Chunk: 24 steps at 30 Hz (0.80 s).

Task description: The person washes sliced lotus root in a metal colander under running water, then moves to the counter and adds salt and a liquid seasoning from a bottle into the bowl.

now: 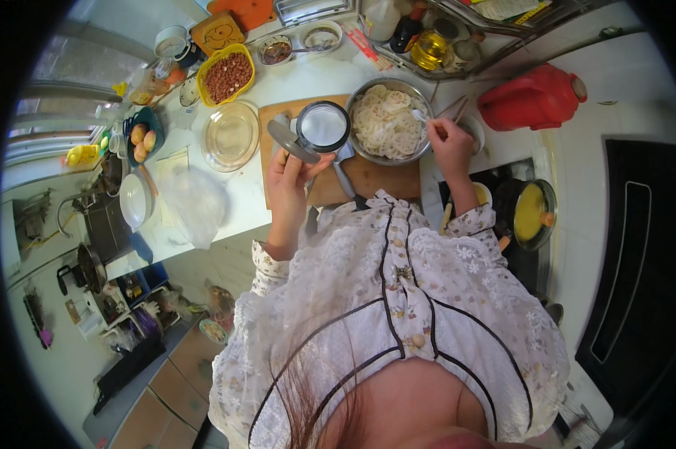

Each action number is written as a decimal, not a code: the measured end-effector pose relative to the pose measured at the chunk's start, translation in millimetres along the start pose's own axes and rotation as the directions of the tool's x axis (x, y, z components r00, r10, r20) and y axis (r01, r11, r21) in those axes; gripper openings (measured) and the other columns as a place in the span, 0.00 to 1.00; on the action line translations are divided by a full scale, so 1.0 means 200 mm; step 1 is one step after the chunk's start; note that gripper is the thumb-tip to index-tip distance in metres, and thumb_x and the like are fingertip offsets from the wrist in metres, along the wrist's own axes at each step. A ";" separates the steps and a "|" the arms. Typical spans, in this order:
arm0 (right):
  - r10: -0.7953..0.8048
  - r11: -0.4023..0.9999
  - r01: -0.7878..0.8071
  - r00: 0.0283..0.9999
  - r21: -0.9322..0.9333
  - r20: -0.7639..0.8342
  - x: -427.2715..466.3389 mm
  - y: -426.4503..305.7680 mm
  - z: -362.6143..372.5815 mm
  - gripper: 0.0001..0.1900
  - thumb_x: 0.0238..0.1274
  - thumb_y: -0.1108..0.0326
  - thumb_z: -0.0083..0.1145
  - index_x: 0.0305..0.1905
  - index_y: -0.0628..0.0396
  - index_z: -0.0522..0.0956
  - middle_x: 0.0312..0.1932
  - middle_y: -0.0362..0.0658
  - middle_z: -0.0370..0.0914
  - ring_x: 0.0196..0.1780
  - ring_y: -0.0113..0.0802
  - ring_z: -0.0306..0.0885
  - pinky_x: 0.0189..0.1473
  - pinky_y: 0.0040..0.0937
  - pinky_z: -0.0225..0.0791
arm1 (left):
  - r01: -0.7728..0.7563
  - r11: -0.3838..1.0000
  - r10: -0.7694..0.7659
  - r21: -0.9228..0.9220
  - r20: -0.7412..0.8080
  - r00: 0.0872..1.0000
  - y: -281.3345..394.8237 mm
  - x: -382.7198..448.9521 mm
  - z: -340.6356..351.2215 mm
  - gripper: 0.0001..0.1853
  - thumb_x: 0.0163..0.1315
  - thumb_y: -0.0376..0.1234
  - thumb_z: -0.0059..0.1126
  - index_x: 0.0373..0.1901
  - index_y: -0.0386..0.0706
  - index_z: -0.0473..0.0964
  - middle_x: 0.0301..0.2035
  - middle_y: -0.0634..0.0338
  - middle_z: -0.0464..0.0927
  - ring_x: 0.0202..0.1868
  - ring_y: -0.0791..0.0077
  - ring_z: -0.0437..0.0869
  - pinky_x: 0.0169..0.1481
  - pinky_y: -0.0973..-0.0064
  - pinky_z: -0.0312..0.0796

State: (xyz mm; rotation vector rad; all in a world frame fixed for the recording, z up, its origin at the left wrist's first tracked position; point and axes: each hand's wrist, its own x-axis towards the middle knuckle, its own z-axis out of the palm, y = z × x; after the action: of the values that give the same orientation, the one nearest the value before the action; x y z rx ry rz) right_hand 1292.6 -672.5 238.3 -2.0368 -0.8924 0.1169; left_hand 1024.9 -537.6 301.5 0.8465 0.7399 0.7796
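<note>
My left hand (291, 175) holds a jar (322, 126) of white powder, its grey lid (292, 140) flipped back toward my fingers. Pinched in my right hand (451, 147) is a small white spoon (420, 115), its tip over the right side of a metal bowl (391, 161). Pale sliced lotus root (378, 123) fills that bowl, and some white powder seems to lie on the slices. Under the jar and bowl is a wooden cutting board (394, 182). A knife with a grey handle (345, 181) rests on it, its blade partly hidden by the jar.
Left of the board are a glass plate (231, 136), a yellow basket of peanuts (227, 78) and a plastic bag (195, 196). A red jug (528, 98) stands at right, above the stove with a lidded pan (531, 216). Oil and sauce bottles (430, 47) line the back.
</note>
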 end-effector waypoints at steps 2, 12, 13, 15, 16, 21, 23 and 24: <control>0.036 0.997 -0.035 0.999 0.065 -0.021 -0.02 0.02 0.01 0.06 0.63 0.70 0.63 0.35 0.62 0.81 0.24 0.44 0.84 0.25 0.28 0.81 0.30 0.26 0.72 | 0.007 1.000 -0.007 0.005 0.013 1.000 -0.02 0.01 -0.01 0.10 0.75 0.33 0.48 0.35 0.37 0.72 0.33 0.55 0.80 0.46 0.52 0.88 0.52 0.66 0.82; 0.286 0.556 -0.268 0.950 0.787 0.122 -0.03 -0.28 -0.16 0.04 0.68 0.70 0.59 0.38 0.59 0.81 0.26 0.38 0.80 0.24 0.19 0.72 0.28 0.17 0.66 | 0.056 0.993 -0.068 0.100 0.119 0.991 -0.08 0.01 0.02 0.13 0.76 0.35 0.45 0.38 0.35 0.72 0.42 0.49 0.82 0.43 0.61 0.87 0.52 0.72 0.79; 0.213 0.594 -0.213 0.972 0.776 0.104 -0.05 -0.35 -0.17 0.04 0.68 0.71 0.59 0.39 0.59 0.81 0.26 0.38 0.79 0.24 0.19 0.72 0.28 0.17 0.66 | 0.073 0.993 -0.085 0.096 0.131 0.988 -0.07 0.02 0.04 0.13 0.77 0.35 0.45 0.39 0.34 0.72 0.42 0.49 0.82 0.44 0.61 0.87 0.52 0.72 0.78; 0.122 0.718 -0.174 0.985 0.674 0.124 -0.10 -0.44 -0.16 0.04 0.67 0.73 0.58 0.39 0.59 0.82 0.26 0.40 0.80 0.25 0.23 0.75 0.29 0.20 0.69 | 0.100 0.990 -0.114 0.095 0.155 0.981 -0.04 0.01 0.11 0.13 0.77 0.35 0.44 0.41 0.33 0.72 0.42 0.49 0.82 0.45 0.60 0.87 0.52 0.73 0.78; -0.042 0.858 0.010 0.998 0.513 0.052 -0.10 -0.50 -0.16 0.04 0.67 0.74 0.58 0.41 0.60 0.83 0.26 0.42 0.80 0.25 0.25 0.76 0.30 0.23 0.70 | 0.126 0.986 -0.142 0.106 0.164 0.976 -0.05 0.04 0.09 0.12 0.76 0.35 0.45 0.43 0.33 0.71 0.41 0.51 0.81 0.47 0.58 0.87 0.53 0.73 0.78; -0.178 0.928 0.153 0.983 0.339 0.046 -0.09 -0.53 -0.18 0.15 0.67 0.73 0.53 0.56 0.58 0.80 0.28 0.45 0.80 0.29 0.30 0.78 0.34 0.27 0.70 | 0.177 0.984 -0.178 0.028 0.258 0.950 -0.02 0.05 0.26 0.13 0.76 0.36 0.47 0.35 0.37 0.72 0.28 0.60 0.77 0.42 0.56 0.89 0.51 0.65 0.83; -0.074 0.879 0.064 0.997 0.473 0.003 -0.10 -0.51 -0.22 0.18 0.73 0.74 0.45 0.62 0.59 0.76 0.22 0.38 0.77 0.25 0.22 0.72 0.29 0.22 0.65 | 0.194 0.981 -0.194 0.031 0.313 0.930 0.02 0.10 0.32 0.14 0.76 0.37 0.48 0.33 0.38 0.71 0.28 0.61 0.77 0.43 0.56 0.89 0.50 0.65 0.83; -0.057 0.877 0.072 0.997 0.476 -0.046 -0.10 -0.54 -0.24 0.20 0.78 0.69 0.38 0.67 0.59 0.72 0.21 0.35 0.74 0.23 0.18 0.65 0.27 0.19 0.61 | 0.192 0.981 -0.191 0.029 0.322 0.927 0.06 0.11 0.34 0.14 0.76 0.38 0.49 0.32 0.39 0.71 0.28 0.61 0.76 0.43 0.56 0.89 0.50 0.66 0.83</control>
State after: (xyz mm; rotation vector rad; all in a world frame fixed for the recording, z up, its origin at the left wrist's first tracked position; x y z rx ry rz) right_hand 1237.7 -680.4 343.5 -1.5415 -0.8157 0.2441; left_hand 1088.2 -538.9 337.8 0.8596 0.5182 0.4516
